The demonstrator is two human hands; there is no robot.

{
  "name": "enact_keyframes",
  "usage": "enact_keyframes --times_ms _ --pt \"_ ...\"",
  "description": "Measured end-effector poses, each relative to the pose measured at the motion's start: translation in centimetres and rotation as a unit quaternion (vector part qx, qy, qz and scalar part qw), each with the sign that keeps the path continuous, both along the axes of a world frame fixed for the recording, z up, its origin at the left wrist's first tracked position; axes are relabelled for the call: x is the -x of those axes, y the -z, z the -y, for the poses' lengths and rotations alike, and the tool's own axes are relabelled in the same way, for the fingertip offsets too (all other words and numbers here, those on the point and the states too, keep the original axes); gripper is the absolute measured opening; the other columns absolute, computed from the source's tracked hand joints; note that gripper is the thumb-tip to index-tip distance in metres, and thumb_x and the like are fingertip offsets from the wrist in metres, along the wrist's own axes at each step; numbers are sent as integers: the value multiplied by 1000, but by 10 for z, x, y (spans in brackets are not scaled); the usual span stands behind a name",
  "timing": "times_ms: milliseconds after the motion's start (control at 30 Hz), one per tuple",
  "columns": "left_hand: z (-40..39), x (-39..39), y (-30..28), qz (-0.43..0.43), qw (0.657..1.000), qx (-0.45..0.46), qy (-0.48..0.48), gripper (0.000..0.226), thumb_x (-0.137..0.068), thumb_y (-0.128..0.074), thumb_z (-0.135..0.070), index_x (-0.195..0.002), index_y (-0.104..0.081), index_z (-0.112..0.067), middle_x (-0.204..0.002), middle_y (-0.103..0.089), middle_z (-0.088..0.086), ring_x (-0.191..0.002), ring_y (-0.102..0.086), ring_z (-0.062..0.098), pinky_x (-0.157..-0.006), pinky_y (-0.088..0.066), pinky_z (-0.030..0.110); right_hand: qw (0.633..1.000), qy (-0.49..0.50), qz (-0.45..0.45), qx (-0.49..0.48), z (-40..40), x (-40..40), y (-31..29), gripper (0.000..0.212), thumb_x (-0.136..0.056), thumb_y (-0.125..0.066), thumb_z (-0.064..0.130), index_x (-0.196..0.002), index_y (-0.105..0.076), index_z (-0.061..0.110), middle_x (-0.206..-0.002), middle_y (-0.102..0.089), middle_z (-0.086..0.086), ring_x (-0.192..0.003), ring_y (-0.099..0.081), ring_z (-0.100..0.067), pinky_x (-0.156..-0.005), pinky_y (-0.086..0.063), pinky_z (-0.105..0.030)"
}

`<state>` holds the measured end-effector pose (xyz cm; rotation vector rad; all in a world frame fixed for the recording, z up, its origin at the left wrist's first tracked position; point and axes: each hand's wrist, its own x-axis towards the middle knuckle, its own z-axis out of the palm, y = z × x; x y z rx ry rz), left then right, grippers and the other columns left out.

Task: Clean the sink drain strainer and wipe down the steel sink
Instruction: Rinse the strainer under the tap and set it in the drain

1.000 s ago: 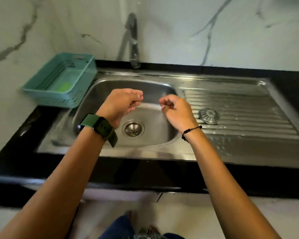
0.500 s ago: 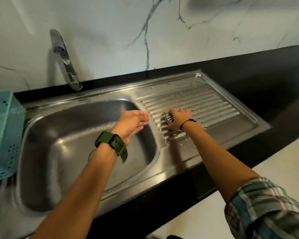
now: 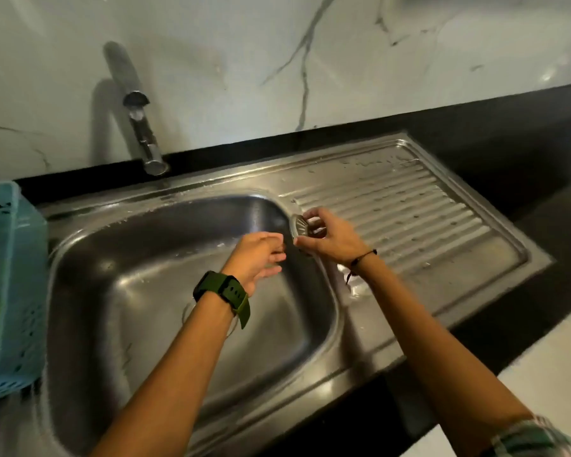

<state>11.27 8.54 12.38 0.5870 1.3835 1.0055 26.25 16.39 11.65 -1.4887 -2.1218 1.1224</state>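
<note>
My right hand (image 3: 330,237) grips the round steel drain strainer (image 3: 300,224) by its rim, tilted on edge above the right lip of the steel sink (image 3: 119,291), next to the ribbed drainboard (image 3: 409,219). My left hand (image 3: 257,255), with a green watch on the wrist, hovers over the basin just left of the strainer. Its fingers are loosely extended toward the strainer and hold nothing. The drain hole is hidden behind my left forearm.
A chrome faucet (image 3: 142,136) rises at the back left of the basin. A teal plastic basket (image 3: 10,291) stands on the black counter (image 3: 508,140) at the far left. Water drops lie on the drainboard. A marble wall (image 3: 277,61) backs the counter.
My right hand reached to the strainer on the drainboard, took hold of it and lifted it left to the basin's edge. My left hand stayed over the basin. The view swung left.
</note>
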Motion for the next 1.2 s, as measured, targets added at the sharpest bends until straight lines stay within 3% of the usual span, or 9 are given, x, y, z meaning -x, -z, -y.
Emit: enact_keyframes --times_ms 100,200,300,367,567,700,833,1033,1200 --pt "3 31 5 49 996 4 -77 21 -94 -48 -28 -110 -51 -16 -104 -62 10 -99 -61 28 -78 -53 36 960 -27 -251 125 19 54 -4 34 -81 -65 8 -106 -53 28 -101 -61 -5 -94 -61 -21 -86 -53 -37" --pt "10 70 4 85 982 -18 -169 26 -94 -48 -25 -117 -47 -13 -97 -66 10 -88 -66 27 -71 -56 36 916 -75 -341 196 27 104 -7 35 -84 -56 -3 -109 -56 21 -94 -66 -3 -89 -63 -16 -82 -54 -33" --pt "21 109 1 48 968 -37 -243 18 -94 -46 -9 -110 -54 -6 -76 -71 8 -65 -70 19 -54 -56 24 930 -124 -298 176 24 147 -14 28 -85 -56 0 -112 -58 8 -100 -65 -6 -92 -63 -18 -78 -55 -28" --pt "28 126 0 43 950 -39 -307 16 -94 -40 -2 -99 -54 -7 -75 -69 10 -54 -68 16 -47 -54 20 956 -116 -240 125 16 172 -19 23 -86 -58 6 -109 -60 8 -104 -65 -10 -96 -63 -24 -78 -56 -28" --pt "31 143 5 52 928 -28 -367 16 -92 -41 1 -100 -51 -8 -99 -63 17 -77 -66 28 -48 -55 21 989 -42 -110 -86 -38 256 -40 32 -89 -57 27 -110 -57 4 -103 -68 -19 -92 -66 -33 -83 -54 -43" --pt "27 134 7 65 924 -20 -377 18 -92 -41 2 -106 -49 -6 -111 -59 22 -94 -64 35 -48 -55 21 967 -85 14 -241 -57 282 -42 24 -90 -55 20 -102 -63 2 -101 -68 -20 -97 -62 -35 -80 -49 -35" --pt "18 127 7 81 929 -14 -362 20 -92 -41 2 -108 -50 -6 -112 -58 21 -94 -63 35 -48 -55 22 912 -193 96 -348 -65 282 -46 19 -87 -53 9 -102 -60 1 -99 -66 -23 -92 -63 -37 -74 -49 -34" --pt "3 119 5 74 934 -24 -349 19 -91 -43 4 -103 -51 -8 -101 -61 14 -94 -64 32 -50 -56 22 857 -329 166 -360 -65 294 -56 12 -90 -46 7 -93 -56 0 -95 -64 -20 -88 -62 -35 -64 -41 -29" --pt "3 118 8 65 937 -34 -340 21 -90 -43 4 -89 -54 -13 -93 -63 9 -88 -64 27 -52 -57 23 925 -253 67 -276 -59 280 -52 17 -91 -47 10 -100 -58 2 -94 -65 -18 -93 -63 -32 -69 -48 -27"
